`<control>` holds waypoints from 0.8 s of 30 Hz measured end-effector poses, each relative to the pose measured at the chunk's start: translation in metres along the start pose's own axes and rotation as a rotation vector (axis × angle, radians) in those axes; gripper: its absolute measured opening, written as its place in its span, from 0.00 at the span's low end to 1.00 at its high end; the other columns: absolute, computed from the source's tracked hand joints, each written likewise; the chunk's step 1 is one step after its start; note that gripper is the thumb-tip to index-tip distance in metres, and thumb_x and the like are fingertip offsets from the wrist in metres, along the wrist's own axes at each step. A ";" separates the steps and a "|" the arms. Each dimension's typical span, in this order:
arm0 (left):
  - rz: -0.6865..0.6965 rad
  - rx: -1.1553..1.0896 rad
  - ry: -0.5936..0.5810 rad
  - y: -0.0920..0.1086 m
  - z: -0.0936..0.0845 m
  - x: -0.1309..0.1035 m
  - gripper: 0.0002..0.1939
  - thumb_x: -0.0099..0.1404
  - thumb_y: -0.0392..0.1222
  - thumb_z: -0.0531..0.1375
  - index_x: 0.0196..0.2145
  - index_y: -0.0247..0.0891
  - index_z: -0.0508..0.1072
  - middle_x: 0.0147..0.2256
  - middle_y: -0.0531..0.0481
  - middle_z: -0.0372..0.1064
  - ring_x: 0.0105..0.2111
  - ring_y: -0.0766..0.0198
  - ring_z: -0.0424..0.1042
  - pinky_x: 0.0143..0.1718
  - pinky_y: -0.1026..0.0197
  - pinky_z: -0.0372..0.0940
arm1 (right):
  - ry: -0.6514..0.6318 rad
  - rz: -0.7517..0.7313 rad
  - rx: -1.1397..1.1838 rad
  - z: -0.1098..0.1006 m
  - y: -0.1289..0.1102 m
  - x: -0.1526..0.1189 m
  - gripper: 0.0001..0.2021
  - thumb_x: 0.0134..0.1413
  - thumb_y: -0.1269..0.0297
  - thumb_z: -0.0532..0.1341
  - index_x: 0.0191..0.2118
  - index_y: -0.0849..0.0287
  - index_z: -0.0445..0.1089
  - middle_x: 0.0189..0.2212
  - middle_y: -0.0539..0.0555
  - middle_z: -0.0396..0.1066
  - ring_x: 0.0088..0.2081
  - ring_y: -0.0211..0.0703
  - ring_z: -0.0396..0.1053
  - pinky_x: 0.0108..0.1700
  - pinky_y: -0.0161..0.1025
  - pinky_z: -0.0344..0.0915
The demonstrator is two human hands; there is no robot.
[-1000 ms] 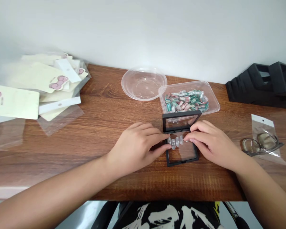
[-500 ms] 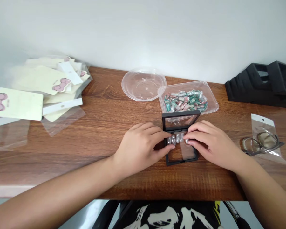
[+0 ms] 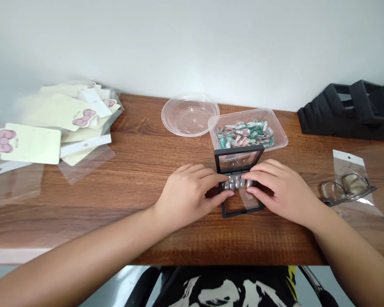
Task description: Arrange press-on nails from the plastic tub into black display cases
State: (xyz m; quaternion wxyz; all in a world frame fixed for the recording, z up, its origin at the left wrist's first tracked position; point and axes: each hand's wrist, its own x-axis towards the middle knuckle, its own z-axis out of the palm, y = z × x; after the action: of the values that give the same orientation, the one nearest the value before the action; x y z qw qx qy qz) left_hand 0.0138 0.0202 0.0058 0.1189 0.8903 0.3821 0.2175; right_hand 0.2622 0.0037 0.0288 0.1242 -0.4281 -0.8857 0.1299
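Note:
A black display case with clear film panels lies unfolded on the wooden table, its lid tilted up at the back. Across its base sits a row of several silvery, glittery press-on nails. My left hand reaches in from the left, index finger and thumb closed about the leftmost nail. From the other side, my right hand has its index finger above and its thumb below the nail at the right end of the row. The fingertips partly cover both end nails and the case's sides.
Behind the case, a clear plastic tub holds many green, pink and silver nails. A round clear lid lies left of it. Bagged cream cards pile at left. Glasses rest on a plastic bag at right, near black stacked frames.
My right index finger has shifted slightly left along the top of the row, and the thumb sits a little lower at the end nail. My left hand stays almost the same.

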 end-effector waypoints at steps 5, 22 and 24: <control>-0.009 -0.004 -0.011 -0.001 0.002 0.002 0.13 0.67 0.51 0.63 0.40 0.39 0.78 0.29 0.53 0.75 0.29 0.61 0.74 0.33 0.58 0.63 | 0.026 -0.012 -0.043 0.001 -0.002 0.001 0.12 0.65 0.66 0.58 0.50 0.60 0.73 0.44 0.58 0.75 0.44 0.48 0.68 0.46 0.47 0.69; -0.013 -0.035 -0.019 -0.003 0.001 0.002 0.13 0.68 0.52 0.62 0.41 0.40 0.78 0.29 0.53 0.75 0.28 0.62 0.73 0.31 0.60 0.63 | 0.059 0.059 -0.162 -0.006 -0.002 -0.002 0.13 0.61 0.60 0.63 0.49 0.60 0.72 0.36 0.55 0.75 0.40 0.49 0.70 0.40 0.45 0.70; 0.004 -0.012 -0.008 -0.002 0.000 0.001 0.14 0.68 0.52 0.62 0.41 0.40 0.78 0.29 0.53 0.75 0.28 0.61 0.74 0.31 0.59 0.64 | 0.047 0.059 -0.137 -0.005 -0.002 -0.002 0.13 0.62 0.61 0.62 0.49 0.60 0.72 0.38 0.55 0.76 0.41 0.49 0.71 0.42 0.46 0.70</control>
State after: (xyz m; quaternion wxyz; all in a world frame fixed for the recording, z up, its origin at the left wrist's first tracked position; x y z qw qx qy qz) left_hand 0.0127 0.0226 0.0054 0.1252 0.8912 0.3785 0.2162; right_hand 0.2636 0.0013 0.0339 0.1116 -0.4642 -0.8764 0.0624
